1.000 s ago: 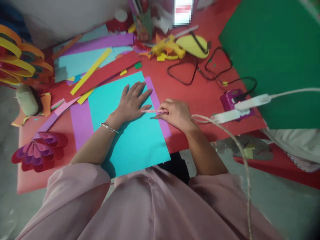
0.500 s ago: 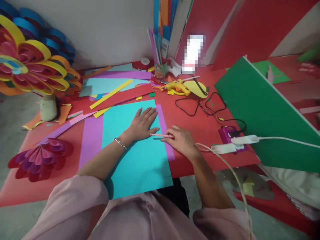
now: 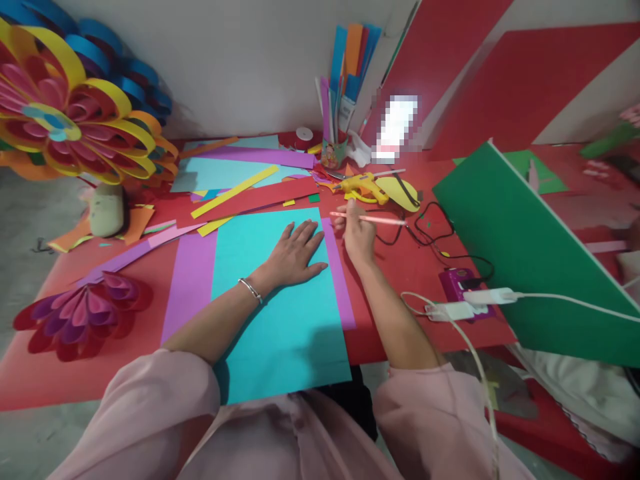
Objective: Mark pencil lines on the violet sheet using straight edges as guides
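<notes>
A sheet of turquoise paper lies on top of purple paper, which shows along both its left and right sides. My left hand rests flat on the upper part of the turquoise sheet, fingers spread. Just past the sheet's upper right corner, my right hand is closed around a pink pencil. The pencil points sideways, roughly level, and appears clear of the paper. Beyond that hand lies a yellow glue gun.
Paper strips and scraps, including a red strip, cover the back of the table. A purple power strip with cables sits at right beside a leaning green board. Paper flowers, one purple and red, stand at left. A cup holds strips.
My right hand has moved away from me, from the sheet's right edge to its upper corner, and the pencil has swung to the right. My left hand stays flat. The view has shifted slightly.
</notes>
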Available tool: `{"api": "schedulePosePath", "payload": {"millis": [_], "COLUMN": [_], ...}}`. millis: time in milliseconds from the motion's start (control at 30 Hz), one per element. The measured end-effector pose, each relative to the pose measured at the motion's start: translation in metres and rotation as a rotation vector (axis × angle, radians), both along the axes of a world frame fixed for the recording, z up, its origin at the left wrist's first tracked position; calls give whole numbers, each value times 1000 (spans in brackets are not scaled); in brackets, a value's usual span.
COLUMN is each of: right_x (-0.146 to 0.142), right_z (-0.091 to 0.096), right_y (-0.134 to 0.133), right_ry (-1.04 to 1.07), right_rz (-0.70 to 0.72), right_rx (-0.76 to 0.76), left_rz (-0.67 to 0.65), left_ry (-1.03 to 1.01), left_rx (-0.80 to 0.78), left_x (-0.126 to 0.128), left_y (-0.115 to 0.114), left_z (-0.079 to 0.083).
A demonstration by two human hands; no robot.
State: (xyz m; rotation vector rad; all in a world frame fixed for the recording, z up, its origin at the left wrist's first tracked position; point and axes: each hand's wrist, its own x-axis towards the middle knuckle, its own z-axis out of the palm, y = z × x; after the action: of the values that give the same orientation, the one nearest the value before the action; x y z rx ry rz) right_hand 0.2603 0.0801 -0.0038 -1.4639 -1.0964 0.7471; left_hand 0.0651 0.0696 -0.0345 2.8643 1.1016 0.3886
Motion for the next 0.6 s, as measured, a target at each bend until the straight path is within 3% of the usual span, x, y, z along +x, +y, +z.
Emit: {"api": "schedulePosePath", "payload": {"millis": [133,233,600], "right_x": [1,4,5], "right_z": [-21,-29,-38], "right_y": [11,9,14], "right_ry": [-38,-85,-211], "right_rz": [96,81,103], "right_rx": [-6,1,-39], "left_rz": [4,4,4], "left_ry": [-5,-16,-38], "left_rx": [9,23,0], "left_x": [1,1,2], "left_y": [-1,-2,-3], "left_z": [0,0,1]}}
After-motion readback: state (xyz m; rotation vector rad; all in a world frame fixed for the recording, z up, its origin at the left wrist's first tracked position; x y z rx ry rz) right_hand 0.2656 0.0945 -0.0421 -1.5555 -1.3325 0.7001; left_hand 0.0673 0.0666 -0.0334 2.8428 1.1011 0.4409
